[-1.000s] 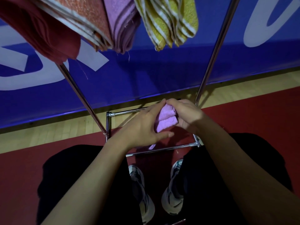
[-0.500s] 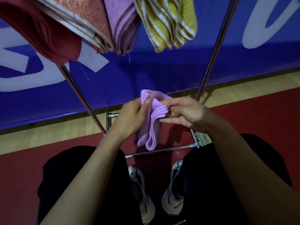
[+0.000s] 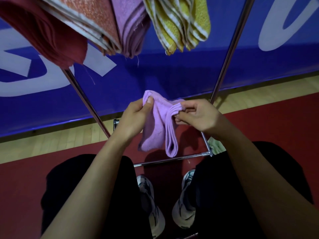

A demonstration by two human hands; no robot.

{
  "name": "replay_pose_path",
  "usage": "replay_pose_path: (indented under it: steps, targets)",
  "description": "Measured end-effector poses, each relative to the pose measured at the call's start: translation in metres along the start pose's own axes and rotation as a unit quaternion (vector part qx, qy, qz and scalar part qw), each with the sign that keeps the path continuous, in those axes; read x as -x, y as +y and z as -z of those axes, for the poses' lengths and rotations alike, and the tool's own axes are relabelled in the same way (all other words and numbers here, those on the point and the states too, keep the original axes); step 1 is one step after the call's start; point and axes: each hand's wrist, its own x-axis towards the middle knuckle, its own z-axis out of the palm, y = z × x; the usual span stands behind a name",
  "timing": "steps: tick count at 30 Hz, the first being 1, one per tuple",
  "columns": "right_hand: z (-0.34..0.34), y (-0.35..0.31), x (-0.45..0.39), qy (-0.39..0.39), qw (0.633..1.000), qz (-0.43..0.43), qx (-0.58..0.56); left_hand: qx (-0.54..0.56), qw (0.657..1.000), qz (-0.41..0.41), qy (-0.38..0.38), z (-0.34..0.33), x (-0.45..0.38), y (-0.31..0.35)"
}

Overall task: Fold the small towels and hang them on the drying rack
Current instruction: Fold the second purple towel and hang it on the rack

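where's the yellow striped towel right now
In the head view the yellow striped towel hangs folded at top centre, on the right end of the row, right beside the hung purple towel and above the raised hands.
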Motion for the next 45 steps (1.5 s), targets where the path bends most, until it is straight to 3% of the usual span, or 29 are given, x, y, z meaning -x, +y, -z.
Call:
replay_pose_path:
  steps: [2, 5, 8, 11, 15, 19, 24, 33, 39, 45]
  targets:
    - [0.002, 0.003, -0.003, 0.031, 0.996, 0.048, 0.073, 0.045, 0.998, 0.03, -0.007, 0.001, 0.0, 0.002]
    - [0.009, 0.009, -0.007, 0.1, 0.96, 0.133, 0.225, 0.127, 0.988, 0.091, 0.012, 0.003, -0.005, 0.001]
    - [0.009, 0.004, -0.003, 0.145, 0.937, 0.202, 0.244, 0.17, 0.974, 0.145, 0.031, 0.007, -0.012, -0.003]
    - [0.011, 0.002, 0.0, 0.142, 0.923, 0.229, 0.277, 0.092, 0.984, 0.136, 0.064, 0.007, -0.014, -0.008]
    - [0.006, 0.008, 0.001, 0.071, 0.904, 0.226, 0.356, -0.024, 0.998, 0.034, 0.036, -0.003, -0.006, -0.007]
    - [-0.006, 0.006, 0.002, 0.029, 0.914, 0.214, 0.343, -0.102, 0.994, -0.026, -0.025, -0.02, 0.001, -0.002]
    - [-0.003, 0.009, 0.0, 0.025, 0.921, 0.206, 0.331, -0.074, 0.993, -0.069, -0.062, -0.02, 0.004, 0.0]
    - [-0.002, 0.008, -0.002, 0.024, 0.939, 0.209, 0.274, -0.066, 0.994, -0.038, -0.082, -0.021, 0.009, 0.006]
    - [-0.003, 0.001, 0.001, 0.042, 0.949, 0.163, 0.266, -0.054, 0.995, -0.022, -0.08, -0.023, 0.011, 0.011]
    - [-0.006, 0.0, 0.001, 0.061, 0.959, 0.143, 0.236, -0.031, 0.985, -0.045, -0.163, -0.023, 0.017, 0.014]
